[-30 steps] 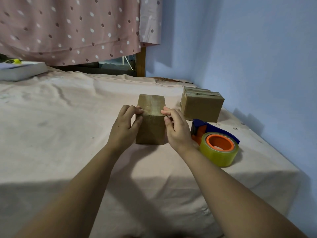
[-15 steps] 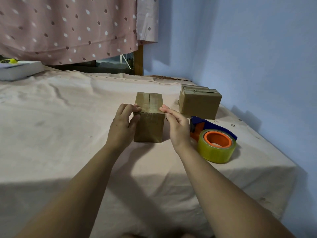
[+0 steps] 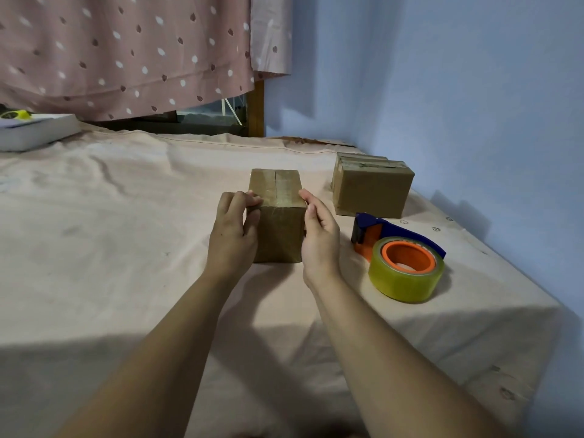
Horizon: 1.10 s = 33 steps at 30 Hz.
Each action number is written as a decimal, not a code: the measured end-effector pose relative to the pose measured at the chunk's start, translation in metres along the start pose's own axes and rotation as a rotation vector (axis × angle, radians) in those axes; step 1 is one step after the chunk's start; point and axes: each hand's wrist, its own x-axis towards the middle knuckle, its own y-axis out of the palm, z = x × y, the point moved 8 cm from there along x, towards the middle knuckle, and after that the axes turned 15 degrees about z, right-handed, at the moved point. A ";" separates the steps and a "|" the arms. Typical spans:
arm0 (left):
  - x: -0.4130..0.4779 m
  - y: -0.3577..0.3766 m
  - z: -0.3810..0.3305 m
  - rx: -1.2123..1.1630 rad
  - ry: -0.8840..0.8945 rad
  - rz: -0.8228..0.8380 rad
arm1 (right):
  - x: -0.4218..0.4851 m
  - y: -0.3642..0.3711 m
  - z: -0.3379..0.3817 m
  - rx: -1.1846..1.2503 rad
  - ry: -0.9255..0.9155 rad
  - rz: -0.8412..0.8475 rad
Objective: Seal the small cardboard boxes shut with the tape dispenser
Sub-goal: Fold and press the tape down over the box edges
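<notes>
A small cardboard box (image 3: 279, 229) stands on the pink-covered surface, a strip of clear tape running over its top seam. My left hand (image 3: 232, 230) grips its left side, fingertips curled over the top edge. My right hand (image 3: 319, 235) lies against its right side with the fingers fairly straight, tips at the top corner. To the right lies the tape dispenser (image 3: 401, 257), blue and orange with a yellowish roll, untouched. Two more small boxes (image 3: 373, 188) stand behind it near the wall.
A pink sheet (image 3: 110, 248) covers the surface; its front and right edges drop off nearby. A blue wall (image 3: 474, 105) runs close on the right. A white book (image 3: 34, 131) with a yellow object lies far left, under a dotted curtain (image 3: 126, 52).
My right hand's fingers have straightened and slid from the box's top edge down along its right side. My left hand keeps its grip. The box has hardly moved.
</notes>
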 end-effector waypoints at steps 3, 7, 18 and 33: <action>0.000 0.001 0.002 -0.016 -0.014 0.007 | -0.001 0.002 -0.006 0.139 0.025 -0.105; 0.001 0.002 0.003 -0.016 -0.010 0.025 | 0.000 0.007 -0.016 0.277 0.119 -0.151; -0.002 -0.014 0.003 -0.145 -0.058 0.149 | -0.008 0.011 0.043 -0.892 -0.160 0.067; -0.006 -0.033 0.026 -0.998 -0.369 0.050 | -0.004 0.047 0.045 -1.084 0.122 0.186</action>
